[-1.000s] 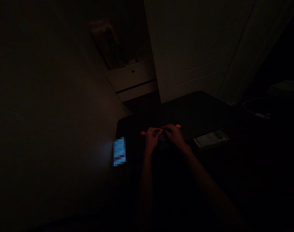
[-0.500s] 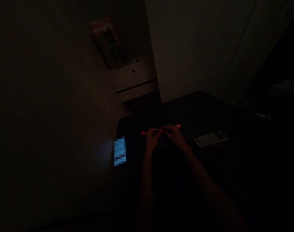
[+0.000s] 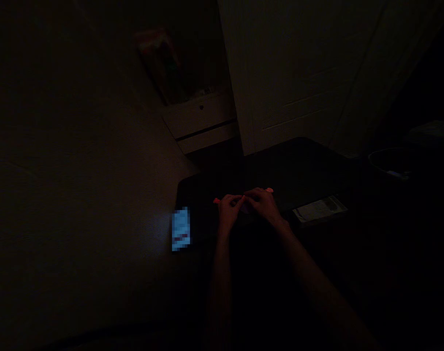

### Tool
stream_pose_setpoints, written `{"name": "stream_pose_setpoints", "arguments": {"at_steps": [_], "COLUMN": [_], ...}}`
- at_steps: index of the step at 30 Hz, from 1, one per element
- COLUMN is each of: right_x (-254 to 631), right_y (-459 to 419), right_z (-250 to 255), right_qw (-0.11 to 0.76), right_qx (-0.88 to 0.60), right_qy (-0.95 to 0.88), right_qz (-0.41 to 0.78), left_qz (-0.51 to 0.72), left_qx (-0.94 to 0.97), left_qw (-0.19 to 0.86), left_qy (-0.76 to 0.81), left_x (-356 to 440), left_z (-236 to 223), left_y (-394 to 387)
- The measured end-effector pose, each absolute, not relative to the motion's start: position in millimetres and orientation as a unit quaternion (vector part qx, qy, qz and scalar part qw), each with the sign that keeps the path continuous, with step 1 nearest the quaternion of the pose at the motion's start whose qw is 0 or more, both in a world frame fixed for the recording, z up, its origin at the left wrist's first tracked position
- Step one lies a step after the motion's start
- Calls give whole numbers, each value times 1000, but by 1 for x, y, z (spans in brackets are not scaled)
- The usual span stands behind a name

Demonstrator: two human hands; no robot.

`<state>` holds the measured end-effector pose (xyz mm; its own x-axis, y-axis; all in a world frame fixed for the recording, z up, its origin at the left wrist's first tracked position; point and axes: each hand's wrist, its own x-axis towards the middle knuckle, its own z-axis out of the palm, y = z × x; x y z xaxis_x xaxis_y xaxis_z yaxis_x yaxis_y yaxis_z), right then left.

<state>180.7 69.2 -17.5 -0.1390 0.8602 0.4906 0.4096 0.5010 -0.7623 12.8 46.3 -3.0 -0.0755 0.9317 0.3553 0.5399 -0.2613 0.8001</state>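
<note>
In dim light over a dark table, my left hand and my right hand meet at the fingertips. Both are closed in a pinch around a tiny reddish thing, too dark and small to name. Just beyond my left hand lies a small glowing red piece. Another reddish piece shows behind my right hand. A faint purplish patch sits under the fingers, its kind unclear.
A lit, pixelated screen stands at the table's left edge by the wall. A printed paper lies right of my right arm. Behind are a pale drawer front and a door-like panel. A thin curved cable-like rim shows at right.
The view has become slightly darker. Both hands stay almost in place, with their fingertips still together.
</note>
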Motion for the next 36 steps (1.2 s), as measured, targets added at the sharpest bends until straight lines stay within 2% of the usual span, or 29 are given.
{"name": "stream_pose_setpoints", "arguments": {"at_steps": [21,36], "right_x": [182,181], "right_y": [69,72], "right_z": [-19,-20], "right_qw": [444,420], "right_qx": [-439,-472], "right_qy": [-744,-746], "right_qz": [239,210], "left_qz": [458,444], "left_qx": [639,651], "left_qw": [215,174], "left_qy": [579,590], "left_x": [16,15], "left_z": [4,2], "left_y": [43,43]}}
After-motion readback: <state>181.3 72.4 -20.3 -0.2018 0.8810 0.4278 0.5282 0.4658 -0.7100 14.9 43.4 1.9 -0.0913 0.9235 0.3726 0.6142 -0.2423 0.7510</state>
